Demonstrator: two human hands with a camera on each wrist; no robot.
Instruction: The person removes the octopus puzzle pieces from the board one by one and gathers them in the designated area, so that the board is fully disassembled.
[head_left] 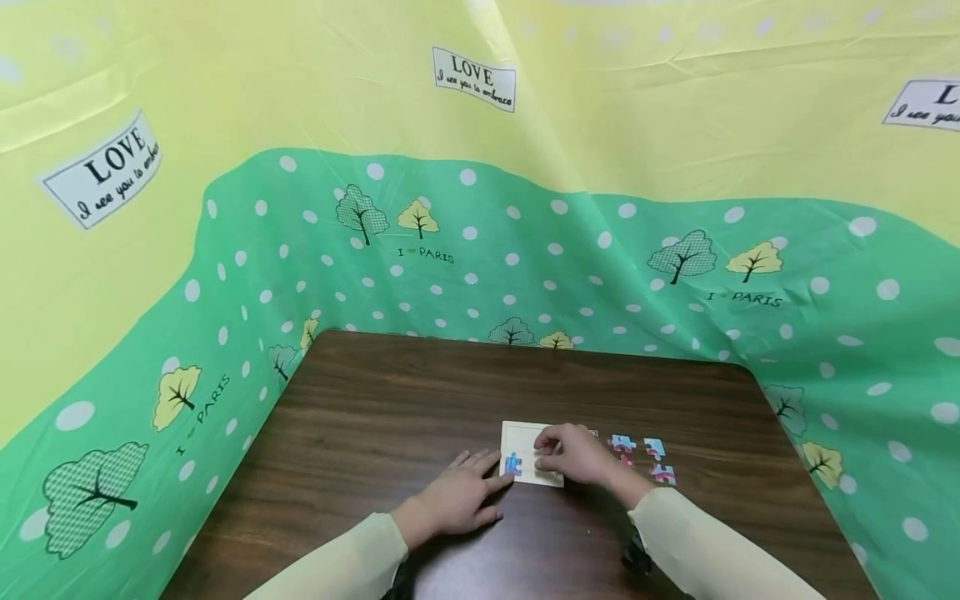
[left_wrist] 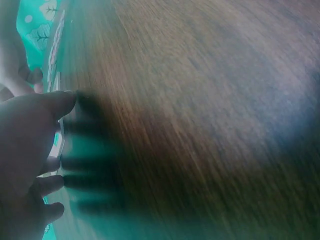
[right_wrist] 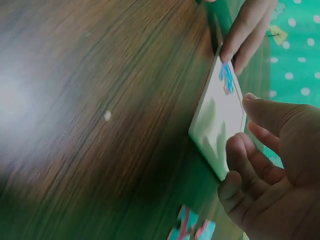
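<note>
A pale puzzle board [head_left: 531,477] lies on the table with one blue jigsaw piece [head_left: 513,467] in its near left corner. My left hand [head_left: 456,493] rests beside the board's left edge, its fingers extended and the tips touching that corner by the piece. Over the board's right half hovers my right hand [head_left: 581,454], thumb and forefinger apart and bent; no piece shows between them. In the right wrist view, the other fingers of the right hand [right_wrist: 280,160] curl loosely above the board [right_wrist: 212,120]. The left wrist view shows the left hand [left_wrist: 30,145] in dim light.
Several loose blue and pink jigsaw pieces [head_left: 622,443] lie right of the board, some partly behind the right hand. The dark wooden table [head_left: 360,400] is bordered by a green and yellow printed cloth [head_left: 465,242] at the back and sides.
</note>
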